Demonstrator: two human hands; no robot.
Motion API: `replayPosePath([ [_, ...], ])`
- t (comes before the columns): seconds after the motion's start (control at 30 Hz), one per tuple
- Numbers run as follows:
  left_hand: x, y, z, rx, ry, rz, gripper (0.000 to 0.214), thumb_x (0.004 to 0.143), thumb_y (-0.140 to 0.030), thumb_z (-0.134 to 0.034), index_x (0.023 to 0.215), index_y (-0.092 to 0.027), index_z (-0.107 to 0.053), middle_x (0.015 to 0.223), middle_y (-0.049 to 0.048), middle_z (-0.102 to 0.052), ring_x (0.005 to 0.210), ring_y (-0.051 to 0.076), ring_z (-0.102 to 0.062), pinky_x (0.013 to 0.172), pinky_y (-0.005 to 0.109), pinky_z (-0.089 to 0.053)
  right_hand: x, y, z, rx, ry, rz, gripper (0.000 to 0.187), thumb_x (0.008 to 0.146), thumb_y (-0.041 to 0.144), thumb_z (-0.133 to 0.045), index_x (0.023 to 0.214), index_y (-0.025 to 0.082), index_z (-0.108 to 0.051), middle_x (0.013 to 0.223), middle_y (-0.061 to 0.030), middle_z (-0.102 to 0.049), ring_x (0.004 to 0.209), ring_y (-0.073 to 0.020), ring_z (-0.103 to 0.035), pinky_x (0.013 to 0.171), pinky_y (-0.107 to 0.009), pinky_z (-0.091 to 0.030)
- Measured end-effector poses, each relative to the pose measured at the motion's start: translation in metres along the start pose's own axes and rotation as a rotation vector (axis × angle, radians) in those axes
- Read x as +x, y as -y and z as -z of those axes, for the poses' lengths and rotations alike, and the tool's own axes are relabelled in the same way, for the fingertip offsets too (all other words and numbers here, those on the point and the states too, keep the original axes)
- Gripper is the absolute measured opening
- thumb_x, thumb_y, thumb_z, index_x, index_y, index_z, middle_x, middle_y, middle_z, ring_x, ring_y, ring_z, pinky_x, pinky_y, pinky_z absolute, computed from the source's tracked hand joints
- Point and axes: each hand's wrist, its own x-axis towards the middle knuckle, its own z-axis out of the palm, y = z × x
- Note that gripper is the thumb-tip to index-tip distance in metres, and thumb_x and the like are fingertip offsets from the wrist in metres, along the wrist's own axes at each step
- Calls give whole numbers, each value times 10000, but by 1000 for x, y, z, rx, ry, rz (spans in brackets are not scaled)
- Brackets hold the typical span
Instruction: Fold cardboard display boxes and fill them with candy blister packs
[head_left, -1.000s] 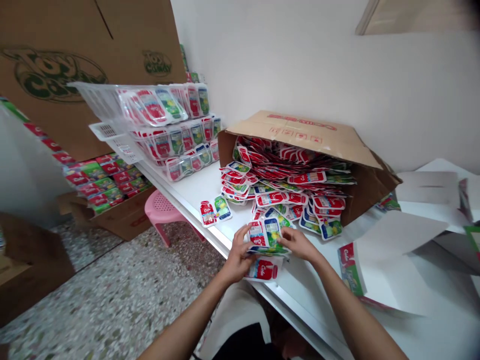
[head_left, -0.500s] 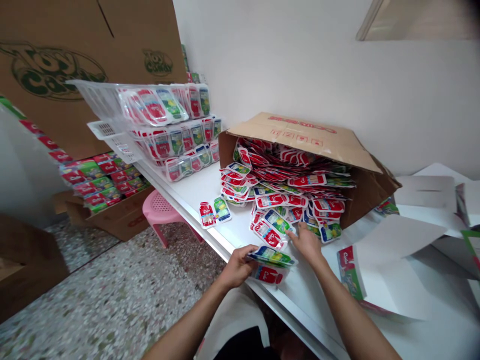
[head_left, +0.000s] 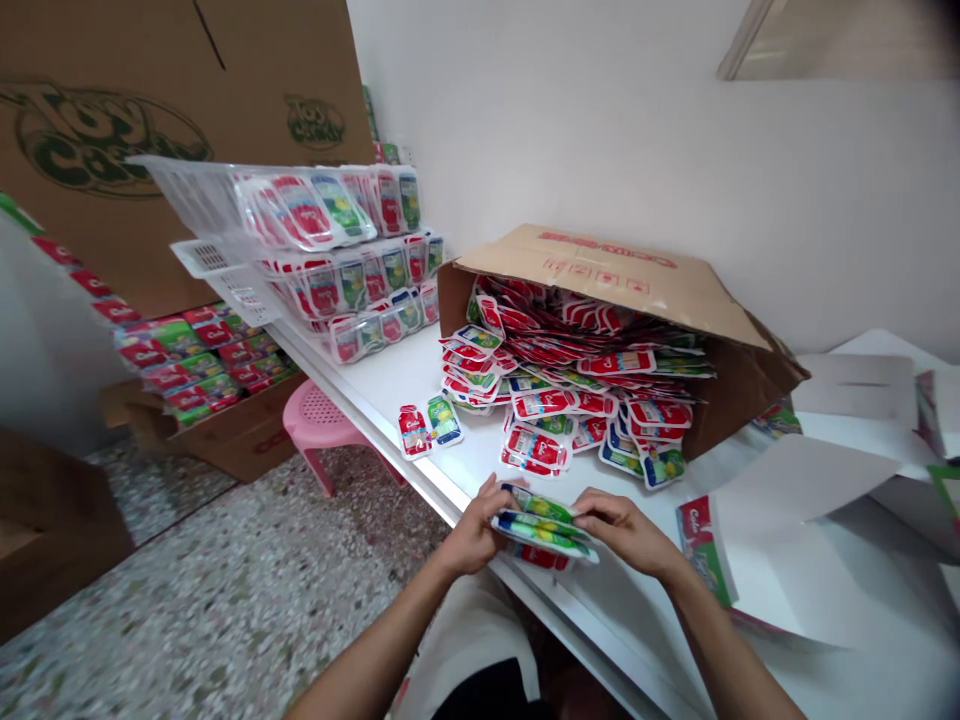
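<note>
A small stack of flat candy packets, red, green and blue, sits at the near edge of the white table. My left hand grips its left end with curled fingers, and my right hand pinches its right end. Just beyond lies a spill of the same packets pouring out of a tipped cardboard box. Two loose packets lie apart to the left on the table.
Clear plastic baskets stacked with packets stand at the table's far left. Flat white cartons cover the right side. A pink stool and open cardboard boxes of packets stand on the speckled floor.
My right hand drew a packet back from the spill and laid it on the stack. Both hands now close on the stack's ends at the table edge.
</note>
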Motion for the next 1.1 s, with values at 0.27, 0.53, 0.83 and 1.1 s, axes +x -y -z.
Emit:
replayPosePath([
  [0.27, -14, -4, -5, -183, -79, 126, 693, 760, -173, -615, 1390, -219, -330, 928, 12, -637, 872, 168, -597, 876, 287, -441, 74, -51, -3, -286, -563, -369, 441, 707, 607, -574, 517, 211, -612, 516, -43, -588, 554, -188, -548, 514, -267, -363],
  [0.53, -10, 7, -2, -239, -69, 162, 45, 716, -148, -616, 759, -161, -616, 709, 5, -594, 669, 141, -556, 637, 227, -443, 56, -63, -7, -245, -669, -320, 368, 727, 572, -558, 709, 213, -636, 730, -58, -660, 673, -215, -569, 594, -289, -394],
  [0.83, 7, 7, 2, -249, -86, 124, 131, 734, -289, -688, 738, -166, -643, 1133, 109, -597, 1018, 244, -559, 926, 347, -415, -23, -38, -23, -8, -200, -70, 320, 820, 508, -552, 826, 202, -645, 806, -29, -653, 773, -178, -589, 712, -262, -452],
  [1.1, -11, 0, 6, -450, -139, 237, 679, 753, -312, -692, 1351, -255, -375, 795, -21, -602, 660, 127, -562, 661, 232, -453, 64, -45, -10, -304, -442, -419, 482, 750, 632, -520, 548, 196, -563, 556, -37, -578, 593, -183, -541, 571, -269, -368],
])
